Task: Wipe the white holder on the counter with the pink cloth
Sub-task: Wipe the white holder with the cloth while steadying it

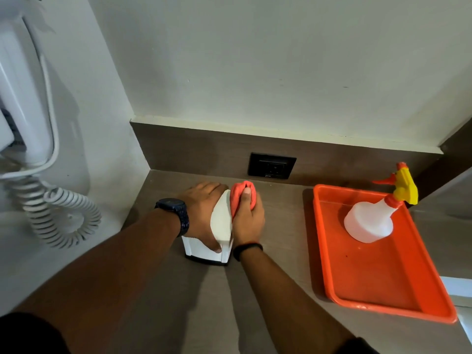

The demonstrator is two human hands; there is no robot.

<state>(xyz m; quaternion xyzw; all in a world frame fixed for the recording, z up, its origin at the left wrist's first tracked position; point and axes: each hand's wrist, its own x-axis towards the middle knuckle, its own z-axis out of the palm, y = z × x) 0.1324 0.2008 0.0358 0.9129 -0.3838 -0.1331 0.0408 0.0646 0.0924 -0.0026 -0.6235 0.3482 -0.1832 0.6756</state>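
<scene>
The white holder [221, 221] stands on the brown counter [275, 251] near the left wall. My left hand [201, 210], with a dark watch on its wrist, wraps over the holder's top and left side and grips it. My right hand [249, 218] presses the bunched pink cloth [240, 194] against the holder's right side near the back. The holder's left face is hidden under my left hand.
An orange tray [378, 290] lies on the counter to the right, with a white spray bottle [370, 221] with a yellow and orange trigger standing in it. A black wall socket [272, 165] sits behind. A white wall phone [23, 98] with a coiled cord hangs at left.
</scene>
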